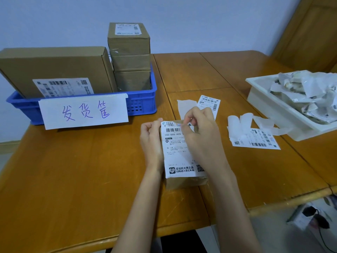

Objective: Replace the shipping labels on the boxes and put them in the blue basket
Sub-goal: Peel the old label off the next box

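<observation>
A small brown box [184,182] lies on the wooden table in front of me, a white shipping label [177,154] covering its top. My left hand [151,141] grips the box's left side. My right hand [200,132] pinches the label's upper right corner, where the paper looks slightly lifted. The blue basket [142,103] stands at the back left with a handwritten paper sign [83,112] on its front. Inside it lean a large flat labelled box [54,70] and a stack of three small boxes [129,55].
Loose labels [209,104] and backing strips [242,123] lie on the table beyond and to the right of the box, with another label sheet [260,139]. A white tray [269,106] full of crumpled paper sits at the right edge. A wooden chair [310,33] stands behind.
</observation>
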Tool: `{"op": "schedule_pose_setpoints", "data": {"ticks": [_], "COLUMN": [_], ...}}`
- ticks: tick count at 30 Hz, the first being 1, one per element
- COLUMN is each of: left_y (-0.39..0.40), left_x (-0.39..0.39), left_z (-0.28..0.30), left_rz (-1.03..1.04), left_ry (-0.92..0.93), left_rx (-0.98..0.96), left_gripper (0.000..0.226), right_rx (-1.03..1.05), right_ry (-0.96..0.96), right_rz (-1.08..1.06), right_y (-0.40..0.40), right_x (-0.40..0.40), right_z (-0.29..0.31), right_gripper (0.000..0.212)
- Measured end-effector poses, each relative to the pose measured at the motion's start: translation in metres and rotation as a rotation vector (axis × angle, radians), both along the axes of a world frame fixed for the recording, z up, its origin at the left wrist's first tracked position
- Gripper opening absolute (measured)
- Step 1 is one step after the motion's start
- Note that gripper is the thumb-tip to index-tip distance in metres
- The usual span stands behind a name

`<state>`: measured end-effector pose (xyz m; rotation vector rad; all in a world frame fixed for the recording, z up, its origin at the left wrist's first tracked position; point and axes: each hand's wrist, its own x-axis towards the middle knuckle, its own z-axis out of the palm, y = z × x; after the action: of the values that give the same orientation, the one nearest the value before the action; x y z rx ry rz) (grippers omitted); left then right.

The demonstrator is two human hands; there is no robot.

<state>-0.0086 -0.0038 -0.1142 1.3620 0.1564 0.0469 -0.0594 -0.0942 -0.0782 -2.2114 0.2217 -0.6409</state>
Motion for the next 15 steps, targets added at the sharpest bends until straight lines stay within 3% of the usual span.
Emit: {"op": "schedule_pose_setpoints", "data": {"ticks": [5, 9, 15], "left_y": [0.0010, 0.0003, -0.0001], "left_x": [0.0013, 0.0015, 0.0013], "left_z": [-0.0028, -0.0026, -0.0026], "left_rz": [-0.004, 0.001, 0.016], "left_ry": [0.005, -0.005, -0.016], "left_rx": [-0.005, -0.004, 0.006], "left_gripper": [0.019, 0.020, 0.018], "right_rx": [0.116, 0.106, 0.039], "right_ry": [-0.001, 0.051, 0.035], "right_rz": [-0.090, -0.155, -0.111], "right_y": [-0.0014, -0.0005, 0.0009], "right_x": [-0.0041, -0.0034, -0.0011], "right_z": [0.0046, 0.0011, 0.0000], "right_gripper": [0.041, 0.012, 0.013]}}
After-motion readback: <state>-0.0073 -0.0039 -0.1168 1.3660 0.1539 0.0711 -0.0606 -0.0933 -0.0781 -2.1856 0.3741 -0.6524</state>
